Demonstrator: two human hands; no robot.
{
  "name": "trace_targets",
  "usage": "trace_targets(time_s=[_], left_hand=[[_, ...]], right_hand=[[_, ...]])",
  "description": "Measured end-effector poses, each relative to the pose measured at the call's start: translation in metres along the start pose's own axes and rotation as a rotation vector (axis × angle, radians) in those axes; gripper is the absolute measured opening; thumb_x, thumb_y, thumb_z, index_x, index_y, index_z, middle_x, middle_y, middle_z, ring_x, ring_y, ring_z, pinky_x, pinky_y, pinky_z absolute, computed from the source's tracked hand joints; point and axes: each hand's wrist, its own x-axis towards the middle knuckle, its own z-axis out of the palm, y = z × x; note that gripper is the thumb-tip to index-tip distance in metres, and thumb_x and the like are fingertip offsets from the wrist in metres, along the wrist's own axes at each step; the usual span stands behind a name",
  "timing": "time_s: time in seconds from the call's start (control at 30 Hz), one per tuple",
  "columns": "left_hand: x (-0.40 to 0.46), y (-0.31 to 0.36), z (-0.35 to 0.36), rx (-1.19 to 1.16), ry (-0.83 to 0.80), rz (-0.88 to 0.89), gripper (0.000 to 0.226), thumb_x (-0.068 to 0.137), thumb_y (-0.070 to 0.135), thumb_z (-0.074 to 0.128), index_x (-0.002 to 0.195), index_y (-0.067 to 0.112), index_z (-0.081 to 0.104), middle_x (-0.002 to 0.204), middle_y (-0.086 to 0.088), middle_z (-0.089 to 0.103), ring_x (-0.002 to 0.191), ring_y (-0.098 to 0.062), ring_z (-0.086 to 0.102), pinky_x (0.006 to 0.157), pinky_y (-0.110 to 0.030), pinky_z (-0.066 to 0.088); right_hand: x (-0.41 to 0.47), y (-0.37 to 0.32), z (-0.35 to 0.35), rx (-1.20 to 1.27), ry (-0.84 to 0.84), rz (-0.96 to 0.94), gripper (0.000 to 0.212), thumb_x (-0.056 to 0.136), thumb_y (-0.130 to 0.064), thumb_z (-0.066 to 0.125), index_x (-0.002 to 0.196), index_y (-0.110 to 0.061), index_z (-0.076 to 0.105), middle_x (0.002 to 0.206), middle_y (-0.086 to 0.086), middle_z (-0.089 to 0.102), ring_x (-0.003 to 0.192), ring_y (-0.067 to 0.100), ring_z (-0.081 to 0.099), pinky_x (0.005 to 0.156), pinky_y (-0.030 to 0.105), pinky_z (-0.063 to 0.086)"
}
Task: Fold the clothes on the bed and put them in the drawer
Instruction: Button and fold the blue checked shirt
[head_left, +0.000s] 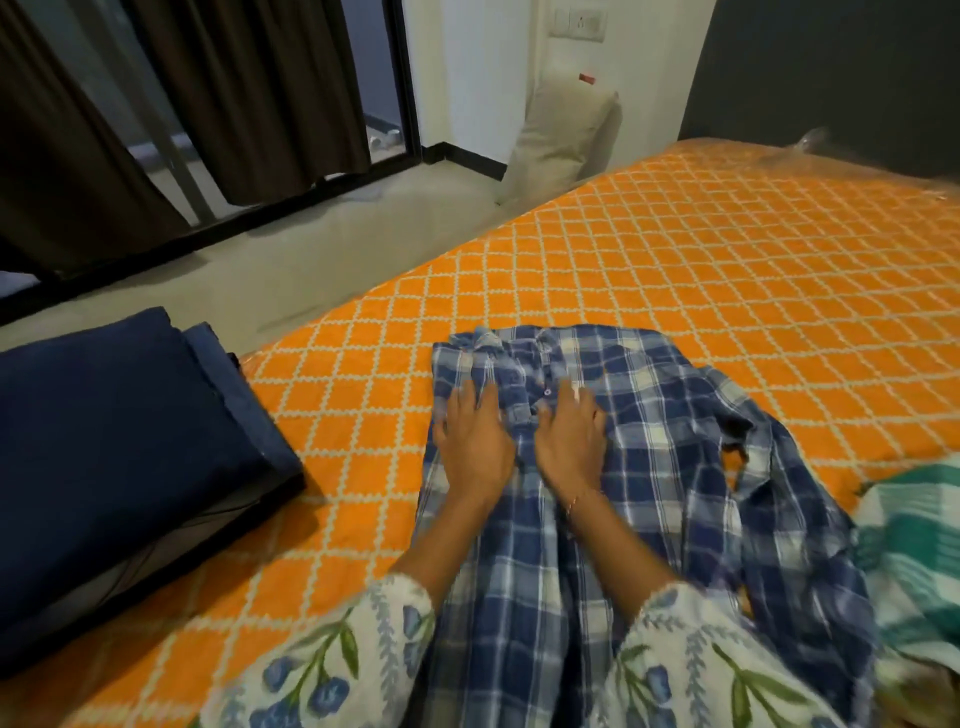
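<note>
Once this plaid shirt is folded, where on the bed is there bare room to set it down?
Bare bedspread stretches beyond the plaid shirt toward the far wall. A narrower strip lies between the shirt and the navy folded stack. The right edge is crowded: the shirt's bunched sleeve meets the green striped cloth. Both hands, left hand, right hand, press the shirt.

Dark brown curtains (260, 93) over a black-framed window (410, 78) far left, beige pillow (566, 135) leaning against the far white wall, switch plate (579, 23) above it, grey floor (291, 265) between

Blue-and-white plaid shirt (639, 467) spread rumpled, collar away, on orange-sheeted bed (727, 270); navy folded cloth (119, 441) at left edge.
</note>
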Motion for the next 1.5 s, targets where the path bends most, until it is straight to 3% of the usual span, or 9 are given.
trace_targets(time_s=[0.13, 0.33, 0.43, 0.53, 0.63, 0.83, 1.03, 1.2, 1.5], left_hand=[[-0.085, -0.017, 0.018, 0.096, -0.099, -0.049, 0.048, 0.103, 0.028, 0.026, 0.15, 0.024, 0.021, 0.16, -0.008, 0.006, 0.148, -0.023, 0.001, 0.115, -0.049, 0.003], [-0.139, -0.036, 0.022, 0.195, -0.175, -0.151, 0.07, 0.098, 0.049, 0.001, 0.131, 0.024, 0.057, 0.136, -0.011, 0.054, 0.125, -0.029, 0.052, 0.093, -0.065, 0.037], [-0.149, -0.039, 0.015, 0.226, -0.276, -0.162, 0.082, 0.095, 0.055, -0.01, 0.129, 0.025, 0.059, 0.132, -0.011, 0.058, 0.121, -0.028, 0.056, 0.088, -0.067, 0.04], [-0.15, -0.037, 0.008, 0.22, -0.347, -0.115, 0.104, 0.067, 0.069, -0.036, 0.151, 0.03, 0.012, 0.16, -0.006, 0.006, 0.148, -0.023, 0.005, 0.11, -0.063, 0.004], [-0.156, -0.031, -0.008, 0.184, -0.322, -0.088, 0.066, 0.095, 0.059, 0.003, 0.152, 0.026, 0.001, 0.16, -0.006, -0.006, 0.147, -0.022, -0.01, 0.112, -0.057, -0.006], [-0.211, -0.03, -0.013, 0.258, -0.15, -0.024, 0.058, 0.09, 0.039, 0.022, 0.132, 0.017, 0.056, 0.142, -0.013, 0.047, 0.13, -0.028, 0.047, 0.104, -0.057, 0.032], [-0.234, -0.054, 0.001, 0.286, -0.326, -0.015, 0.073, 0.087, 0.06, -0.009, 0.152, 0.027, 0.0, 0.16, -0.004, -0.004, 0.148, -0.023, -0.003, 0.114, -0.055, 0.0], [-0.233, -0.027, -0.013, 0.29, -0.23, 0.024, 0.064, 0.1, 0.05, 0.021, 0.152, 0.021, -0.003, 0.159, -0.006, -0.012, 0.147, -0.023, -0.012, 0.114, -0.054, -0.005], [-0.195, 0.109, 0.019, -0.365, -0.35, 0.348, 0.042, 0.099, 0.022, 0.046, 0.14, 0.012, 0.043, 0.145, -0.008, 0.043, 0.132, -0.024, 0.041, 0.109, -0.039, 0.032]], right_hand=[[-0.102, 0.02, 0.004, 0.239, 0.027, 0.17, 0.05, 0.101, -0.035, 0.039, 0.146, -0.015, 0.032, 0.142, 0.009, 0.046, 0.126, 0.028, 0.047, 0.098, 0.041, 0.042], [-0.109, 0.04, -0.009, 0.451, -0.173, 0.333, 0.044, 0.093, -0.016, 0.057, 0.052, -0.014, 0.042, 0.051, 0.002, 0.039, 0.052, 0.016, 0.036, 0.053, 0.026, 0.028], [-0.113, 0.048, -0.013, 0.554, -0.081, 0.366, 0.04, 0.096, -0.013, 0.051, 0.058, -0.015, 0.039, 0.055, 0.001, 0.039, 0.054, 0.016, 0.036, 0.054, 0.028, 0.029], [-0.117, 0.051, -0.015, 0.6, -0.055, 0.393, 0.028, 0.097, -0.009, 0.042, 0.07, -0.016, 0.041, 0.062, 0.0, 0.041, 0.055, 0.013, 0.039, 0.05, 0.027, 0.029], [-0.126, 0.045, -0.026, 0.523, 0.018, 0.423, 0.007, 0.093, -0.005, 0.048, 0.097, -0.009, 0.045, 0.076, 0.004, 0.049, 0.059, 0.014, 0.044, 0.048, 0.025, 0.03], [-0.19, 0.055, -0.009, -0.122, -0.033, -0.236, 0.049, 0.102, -0.037, 0.022, 0.14, -0.016, 0.045, 0.15, 0.01, 0.037, 0.138, 0.029, 0.033, 0.111, 0.046, 0.028], [-0.209, 0.085, -0.015, -0.496, -0.299, -0.214, 0.108, 0.067, -0.068, -0.038, 0.153, -0.022, 0.009, 0.16, 0.01, 0.003, 0.148, 0.029, 0.003, 0.116, 0.049, 0.001], [-0.208, 0.099, -0.068, -0.269, 0.148, -0.197, 0.041, 0.095, -0.027, 0.045, 0.128, -0.007, 0.057, 0.143, 0.021, 0.044, 0.133, 0.038, 0.041, 0.104, 0.057, 0.034], [-0.132, 0.149, -0.14, 0.096, 0.227, 0.418, 0.047, 0.098, -0.017, 0.048, 0.139, 0.002, 0.037, 0.138, 0.025, 0.044, 0.124, 0.04, 0.044, 0.092, 0.045, 0.041]])
